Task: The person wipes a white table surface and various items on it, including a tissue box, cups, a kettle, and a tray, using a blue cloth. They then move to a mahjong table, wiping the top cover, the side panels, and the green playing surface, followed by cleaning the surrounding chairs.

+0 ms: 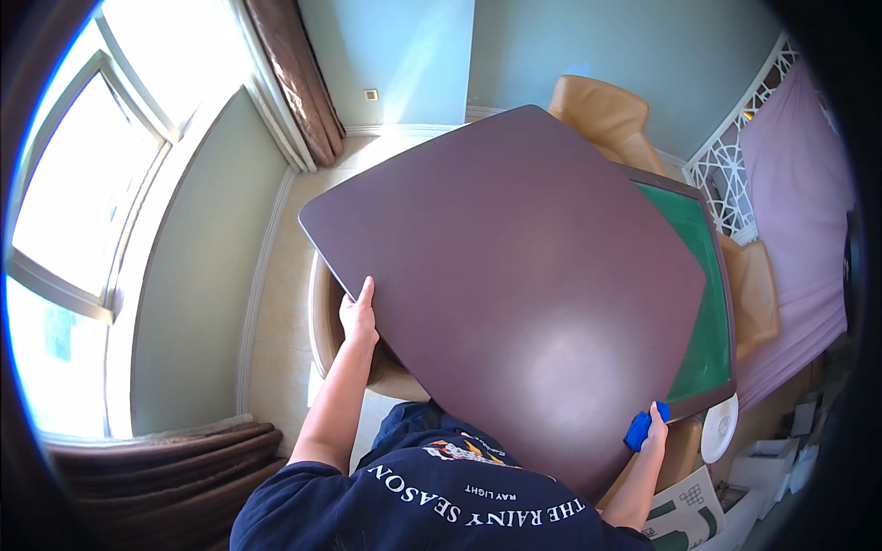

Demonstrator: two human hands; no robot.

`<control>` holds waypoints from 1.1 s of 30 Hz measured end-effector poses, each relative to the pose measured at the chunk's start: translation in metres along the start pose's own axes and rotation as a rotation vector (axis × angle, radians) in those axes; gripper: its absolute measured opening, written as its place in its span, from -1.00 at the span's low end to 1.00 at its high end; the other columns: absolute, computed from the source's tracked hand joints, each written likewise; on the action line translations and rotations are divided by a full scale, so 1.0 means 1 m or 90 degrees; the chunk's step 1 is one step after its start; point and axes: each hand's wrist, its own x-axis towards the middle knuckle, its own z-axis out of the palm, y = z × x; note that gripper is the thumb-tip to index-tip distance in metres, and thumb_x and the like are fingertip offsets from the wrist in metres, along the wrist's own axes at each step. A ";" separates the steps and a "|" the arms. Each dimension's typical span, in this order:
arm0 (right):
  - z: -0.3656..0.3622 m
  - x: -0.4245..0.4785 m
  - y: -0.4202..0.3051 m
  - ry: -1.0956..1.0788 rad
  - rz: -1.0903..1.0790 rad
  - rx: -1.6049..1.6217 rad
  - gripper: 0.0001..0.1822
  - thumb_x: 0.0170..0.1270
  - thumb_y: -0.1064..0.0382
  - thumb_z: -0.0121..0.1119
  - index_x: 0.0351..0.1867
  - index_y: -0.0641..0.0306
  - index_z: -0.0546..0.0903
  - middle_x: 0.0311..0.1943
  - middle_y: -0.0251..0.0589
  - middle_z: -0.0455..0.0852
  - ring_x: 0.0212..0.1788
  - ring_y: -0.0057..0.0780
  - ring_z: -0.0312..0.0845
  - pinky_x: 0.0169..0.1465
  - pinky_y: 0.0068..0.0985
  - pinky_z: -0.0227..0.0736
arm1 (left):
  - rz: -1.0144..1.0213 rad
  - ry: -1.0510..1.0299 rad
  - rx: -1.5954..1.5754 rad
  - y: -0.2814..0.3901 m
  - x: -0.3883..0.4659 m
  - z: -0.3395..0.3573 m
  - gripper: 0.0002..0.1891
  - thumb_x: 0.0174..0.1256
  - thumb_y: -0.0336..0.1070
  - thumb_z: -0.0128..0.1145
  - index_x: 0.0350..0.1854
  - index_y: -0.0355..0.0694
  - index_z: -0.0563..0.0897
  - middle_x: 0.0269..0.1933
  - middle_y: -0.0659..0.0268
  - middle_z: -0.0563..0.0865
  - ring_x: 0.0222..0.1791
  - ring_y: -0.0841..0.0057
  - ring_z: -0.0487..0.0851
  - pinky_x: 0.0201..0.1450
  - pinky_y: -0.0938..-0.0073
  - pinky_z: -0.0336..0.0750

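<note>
A large brown tabletop board [496, 255] with rounded corners lies turned askew over a table with a green playing surface [713, 324] and a dark raised frame. My left hand [360, 313] grips the board's left edge, thumb on top and fingers hidden beneath. At the right front edge, my right hand [656, 428] holds a bunched blue cloth [638, 432] against the board and grasps the edge there. Green shows only along the table's right side; the board covers the rest.
Tan leather chairs stand around the table, one behind [603, 117], one at the right [754, 296], one at the left [324, 324]. A purple drape [792, 206] covers part of a white lattice screen [723, 179]. White boxes [765, 468] and a printed carton [685, 516] sit at lower right.
</note>
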 end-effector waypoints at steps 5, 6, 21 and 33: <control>0.001 -0.008 0.006 0.026 -0.031 -0.039 -0.59 0.29 -0.03 0.49 -0.12 0.27 0.68 -0.29 -0.20 0.76 -0.36 -0.34 0.72 -0.24 -0.30 0.71 | -0.013 0.036 0.016 0.010 0.000 -0.014 -0.57 0.38 -0.10 0.42 0.09 -0.30 0.60 0.00 0.24 0.74 -0.05 0.45 0.72 0.03 0.34 0.65; 0.000 -0.010 0.005 0.030 -0.022 -0.050 -0.59 0.28 -0.04 0.49 -0.13 0.28 0.68 -0.29 -0.19 0.76 -0.35 -0.35 0.73 -0.24 -0.31 0.71 | -0.020 0.040 0.020 0.009 -0.001 -0.017 -0.56 0.38 -0.10 0.42 0.09 -0.30 0.60 0.00 0.25 0.74 -0.05 0.45 0.72 0.03 0.34 0.65; 0.000 -0.019 -0.044 0.027 -0.159 0.003 -0.71 0.30 0.12 0.47 -0.13 0.25 0.67 -0.38 -0.24 0.72 -0.46 -0.37 0.69 -0.37 -0.32 0.67 | -0.086 0.133 0.038 -0.021 -0.022 -0.048 -0.44 0.42 0.10 0.34 0.20 -0.29 0.58 0.08 0.22 0.72 0.00 0.36 0.72 0.09 0.20 0.66; 0.004 0.009 -0.066 -0.001 -0.251 -0.018 -0.80 0.28 0.28 0.44 -0.15 0.30 0.71 -0.27 -0.34 0.73 -0.33 -0.54 0.62 -0.24 -0.45 0.60 | -0.104 0.140 -0.047 -0.033 -0.031 -0.069 -0.39 0.42 0.13 0.32 0.30 -0.23 0.52 0.16 0.23 0.71 0.10 0.30 0.69 0.18 0.16 0.63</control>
